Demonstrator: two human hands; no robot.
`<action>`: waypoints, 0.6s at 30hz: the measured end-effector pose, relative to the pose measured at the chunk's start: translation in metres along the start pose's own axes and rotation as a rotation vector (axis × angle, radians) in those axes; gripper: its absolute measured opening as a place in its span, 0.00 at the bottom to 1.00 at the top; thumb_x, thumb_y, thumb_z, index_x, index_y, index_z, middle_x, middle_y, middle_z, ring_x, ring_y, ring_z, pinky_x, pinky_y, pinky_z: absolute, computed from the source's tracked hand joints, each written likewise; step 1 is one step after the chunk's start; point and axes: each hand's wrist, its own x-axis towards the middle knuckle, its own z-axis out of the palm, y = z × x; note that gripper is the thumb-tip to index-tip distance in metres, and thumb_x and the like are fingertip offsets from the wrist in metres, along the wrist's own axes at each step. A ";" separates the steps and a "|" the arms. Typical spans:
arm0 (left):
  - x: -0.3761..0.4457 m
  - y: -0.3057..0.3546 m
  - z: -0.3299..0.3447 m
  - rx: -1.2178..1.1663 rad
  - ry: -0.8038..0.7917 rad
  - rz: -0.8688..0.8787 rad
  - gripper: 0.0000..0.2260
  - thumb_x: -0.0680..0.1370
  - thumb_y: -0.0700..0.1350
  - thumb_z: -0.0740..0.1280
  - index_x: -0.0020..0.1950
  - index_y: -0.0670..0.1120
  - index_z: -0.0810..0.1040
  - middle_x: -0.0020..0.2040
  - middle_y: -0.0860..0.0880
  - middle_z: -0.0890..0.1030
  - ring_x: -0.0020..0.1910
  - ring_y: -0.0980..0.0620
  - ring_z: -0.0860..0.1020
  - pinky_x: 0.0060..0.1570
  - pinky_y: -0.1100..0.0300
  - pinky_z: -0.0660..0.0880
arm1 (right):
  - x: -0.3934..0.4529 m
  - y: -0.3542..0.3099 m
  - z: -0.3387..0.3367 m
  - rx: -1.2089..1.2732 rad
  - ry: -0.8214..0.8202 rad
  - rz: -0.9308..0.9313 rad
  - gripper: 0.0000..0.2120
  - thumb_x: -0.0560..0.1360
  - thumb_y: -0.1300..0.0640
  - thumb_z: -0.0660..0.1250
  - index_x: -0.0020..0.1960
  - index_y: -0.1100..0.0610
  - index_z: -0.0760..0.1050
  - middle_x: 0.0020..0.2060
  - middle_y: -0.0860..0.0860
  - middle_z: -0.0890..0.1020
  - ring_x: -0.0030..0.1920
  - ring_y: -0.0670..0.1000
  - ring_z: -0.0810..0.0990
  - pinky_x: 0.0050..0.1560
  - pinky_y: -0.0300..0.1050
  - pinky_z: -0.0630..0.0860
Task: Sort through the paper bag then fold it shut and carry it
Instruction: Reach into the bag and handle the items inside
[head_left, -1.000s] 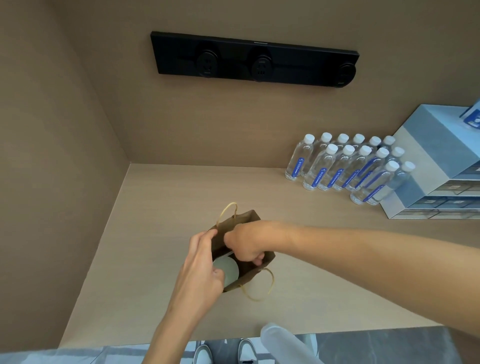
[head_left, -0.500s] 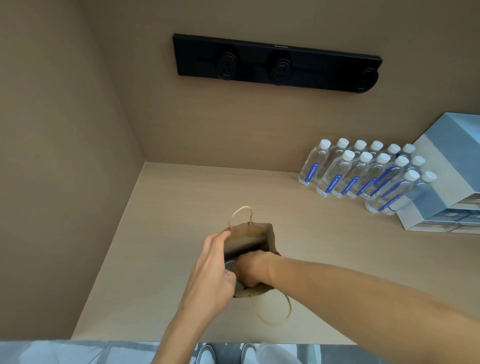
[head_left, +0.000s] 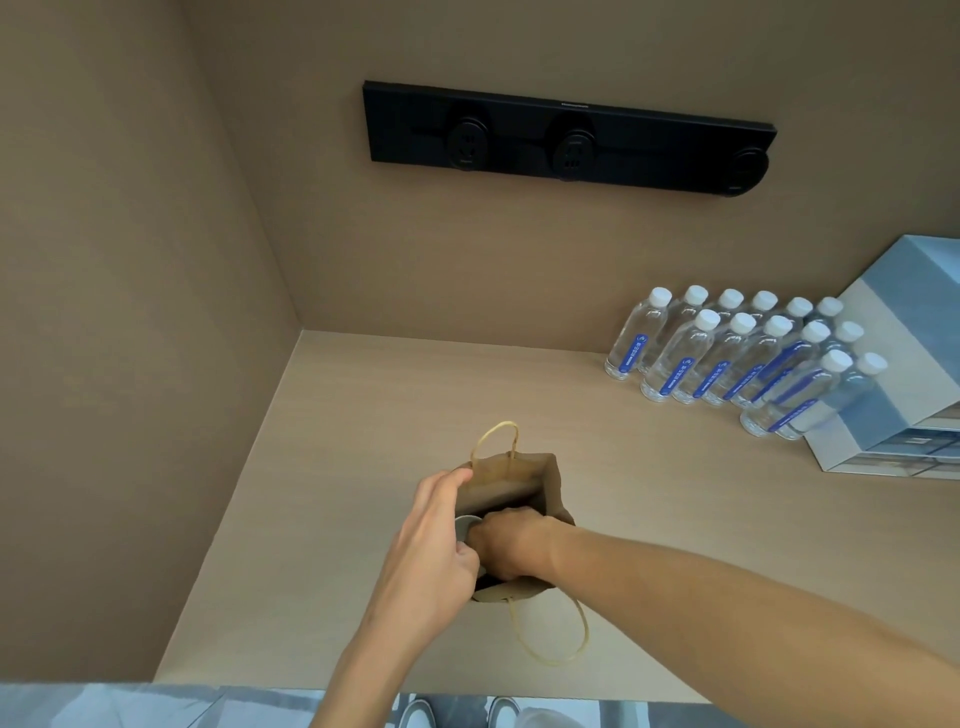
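Paper bag (head_left: 511, 483), small and brown, standing open near the front middle of a pale wooden bench (head_left: 363, 415), set into a tan-walled alcove. Left to right: bare side wall at far left, then the left hand (head_left: 434, 556) reaching in from the lower edge, fingers curled over the bag's left rim, grip closed on that edge and holding the mouth apart. Just beside it, a sliver of a round pale grey object (head_left: 466, 524) inside the bag, mostly hidden between the two hands. Next, the right hand (head_left: 506, 548), plunged into the bag from the right with the forearm crossing the lower right of the view; fingers buried inside, so cannot tell whether that grip is closed on anything. Two twisted paper handles: far handle (head_left: 496, 439) upright above the rim, near handle (head_left: 558, 639) drooping onto the bench toward the viewer. Above, on the back wall, a long black socket strip (head_left: 569, 137). Farther right, well apart from the bag, a cluster of clear water bottles (head_left: 737, 358) with white caps and blue labels, touching a stack of pale blue boxes (head_left: 898, 364) at the right edge.
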 end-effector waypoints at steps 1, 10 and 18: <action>0.000 0.000 0.000 0.003 -0.005 -0.001 0.32 0.70 0.34 0.58 0.70 0.59 0.63 0.67 0.63 0.65 0.42 0.52 0.72 0.48 0.58 0.75 | 0.000 0.000 0.001 0.011 -0.011 0.006 0.13 0.80 0.60 0.62 0.63 0.60 0.75 0.59 0.57 0.80 0.58 0.60 0.79 0.53 0.53 0.75; -0.003 0.007 -0.006 0.029 -0.035 0.005 0.25 0.75 0.46 0.63 0.70 0.62 0.63 0.70 0.64 0.63 0.50 0.50 0.76 0.54 0.52 0.76 | -0.031 -0.003 -0.026 0.022 -0.105 -0.010 0.13 0.79 0.62 0.59 0.61 0.62 0.76 0.58 0.59 0.81 0.52 0.60 0.79 0.46 0.50 0.72; 0.000 0.007 -0.026 -0.073 -0.037 0.102 0.20 0.76 0.62 0.57 0.68 0.66 0.64 0.64 0.67 0.69 0.41 0.59 0.75 0.50 0.55 0.77 | -0.125 0.050 -0.059 0.566 0.589 -0.157 0.09 0.81 0.57 0.59 0.52 0.53 0.79 0.45 0.53 0.82 0.47 0.55 0.80 0.49 0.49 0.78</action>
